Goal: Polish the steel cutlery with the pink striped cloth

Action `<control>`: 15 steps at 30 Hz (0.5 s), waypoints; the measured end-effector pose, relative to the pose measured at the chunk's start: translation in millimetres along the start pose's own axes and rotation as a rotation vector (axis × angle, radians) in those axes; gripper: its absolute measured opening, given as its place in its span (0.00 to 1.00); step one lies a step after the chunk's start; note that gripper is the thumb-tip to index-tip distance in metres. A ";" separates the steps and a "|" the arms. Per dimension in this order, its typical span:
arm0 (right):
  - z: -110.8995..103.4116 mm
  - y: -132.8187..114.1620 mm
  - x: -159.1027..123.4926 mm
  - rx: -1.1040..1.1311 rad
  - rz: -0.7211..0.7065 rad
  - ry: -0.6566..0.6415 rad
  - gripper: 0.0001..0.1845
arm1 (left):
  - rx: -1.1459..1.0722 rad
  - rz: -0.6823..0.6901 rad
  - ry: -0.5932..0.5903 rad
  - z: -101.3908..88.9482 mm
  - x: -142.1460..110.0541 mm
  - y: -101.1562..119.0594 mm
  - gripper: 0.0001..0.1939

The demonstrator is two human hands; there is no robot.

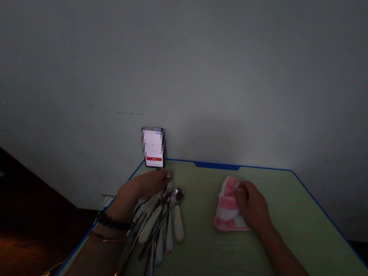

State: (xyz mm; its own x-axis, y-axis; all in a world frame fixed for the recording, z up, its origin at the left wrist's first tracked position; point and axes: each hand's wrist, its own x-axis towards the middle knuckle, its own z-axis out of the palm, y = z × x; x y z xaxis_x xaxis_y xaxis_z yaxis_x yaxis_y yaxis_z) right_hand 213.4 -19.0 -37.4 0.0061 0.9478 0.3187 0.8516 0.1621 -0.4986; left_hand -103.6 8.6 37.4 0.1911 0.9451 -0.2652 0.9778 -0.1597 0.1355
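A pile of cutlery (160,228), forks and spoons, several with pale handles, lies spread on the left part of the table. My left hand (154,183) is over the far end of this pile, its fingers drawn together by the fork tines; what they pinch is too dark and blurred to make out. One spoon bowl (178,194) shines beside it. To the right, a folded pink and white cloth (228,212) lies flat. My right hand (254,206) rests at its right edge, with thumb and fingers closed on the cloth's upper side.
A phone (155,148) with a lit screen leans against the wall at the table's far left corner. The pale green table (196,263) has a blue rim and meets a grey wall (244,74). Dark floor shows at lower left.
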 end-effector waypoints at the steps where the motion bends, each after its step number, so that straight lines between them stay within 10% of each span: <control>1: -0.7 -4.4 -1.6 -0.003 -0.027 0.035 0.14 | -0.020 0.000 0.040 0.4 1.3 1.9 0.16; 10: -1.7 -66.1 -37.1 -0.160 -0.292 -0.224 0.29 | -0.286 0.135 0.250 9.9 1.5 54.8 0.24; 15: -27.6 -43.8 -50.9 -0.130 -0.246 -0.195 0.30 | -0.439 0.216 0.203 25.0 -10.0 95.5 0.23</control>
State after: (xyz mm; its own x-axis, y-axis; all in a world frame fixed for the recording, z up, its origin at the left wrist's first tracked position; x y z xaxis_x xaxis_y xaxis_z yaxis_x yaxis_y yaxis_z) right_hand 190.3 -82.0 -9.5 -0.2979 0.9213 0.2500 0.8747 0.3683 -0.3150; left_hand -10.0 -23.2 29.1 0.3213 0.9470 -0.0030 0.7817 -0.2635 0.5652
